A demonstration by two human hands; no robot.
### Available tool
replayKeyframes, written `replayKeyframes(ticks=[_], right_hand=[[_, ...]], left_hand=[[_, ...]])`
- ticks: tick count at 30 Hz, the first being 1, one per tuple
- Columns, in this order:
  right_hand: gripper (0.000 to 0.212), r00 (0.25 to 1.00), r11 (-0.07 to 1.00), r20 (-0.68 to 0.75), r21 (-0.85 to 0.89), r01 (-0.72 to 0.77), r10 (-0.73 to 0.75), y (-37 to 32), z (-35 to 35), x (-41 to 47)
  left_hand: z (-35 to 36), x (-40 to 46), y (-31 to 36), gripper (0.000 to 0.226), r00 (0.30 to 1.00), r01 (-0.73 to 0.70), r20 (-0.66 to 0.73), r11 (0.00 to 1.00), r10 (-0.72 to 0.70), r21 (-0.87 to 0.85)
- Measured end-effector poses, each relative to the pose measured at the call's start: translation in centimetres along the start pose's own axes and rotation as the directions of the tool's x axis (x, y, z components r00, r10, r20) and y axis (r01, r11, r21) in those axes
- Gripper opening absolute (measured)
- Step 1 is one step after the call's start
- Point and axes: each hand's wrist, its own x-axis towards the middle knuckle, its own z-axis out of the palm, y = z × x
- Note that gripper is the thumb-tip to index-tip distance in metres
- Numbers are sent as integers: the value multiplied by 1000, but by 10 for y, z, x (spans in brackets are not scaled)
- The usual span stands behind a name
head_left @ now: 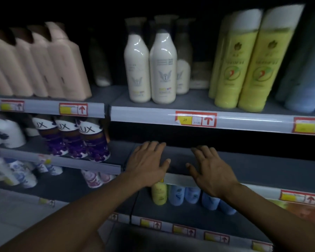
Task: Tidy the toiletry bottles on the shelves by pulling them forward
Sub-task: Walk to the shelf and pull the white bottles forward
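While both hands (182, 166) hover flat, white bottles (151, 70) stand above

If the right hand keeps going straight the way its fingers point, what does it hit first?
Nothing visible: the right hand points over the bare grey shelf into a dark recess. No bottles show in that line, though the back is too dark to judge.

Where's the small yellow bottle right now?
Head view, lower centre: the small yellow bottle stands on the shelf below the left hand, immediately left of the pale blue bottles.
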Motion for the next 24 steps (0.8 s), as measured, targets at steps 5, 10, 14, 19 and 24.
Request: replayKeyframes(ticks=[5, 10, 14, 19, 24], right_hand=[[78, 998, 1000, -53, 13, 21, -21, -17, -18, -16], [68, 991, 997, -116, 15, 71, -68, -25, -42, -34], [66, 977, 992, -191, 56, 112, -99, -33, -65, -39], [64, 946, 981, -299, 107, 163, -124, -45, -88, -32], [58, 910, 955, -379, 169, 245, -167, -58, -106, -12]], left_hand=[[-14, -27, 7, 66, 999, 37, -10, 999, -37, -37], [-32, -49, 16, 62, 992, 44, -112, 998, -49, -50], [-56, -54, 16, 59, 971, 51, -231, 997, -64, -65], [-88, -46, 12, 50, 946, 55, -316, 996, -75, -72], [-119, -28, 8, 43, 891, 76, -433, 984, -139, -160]])
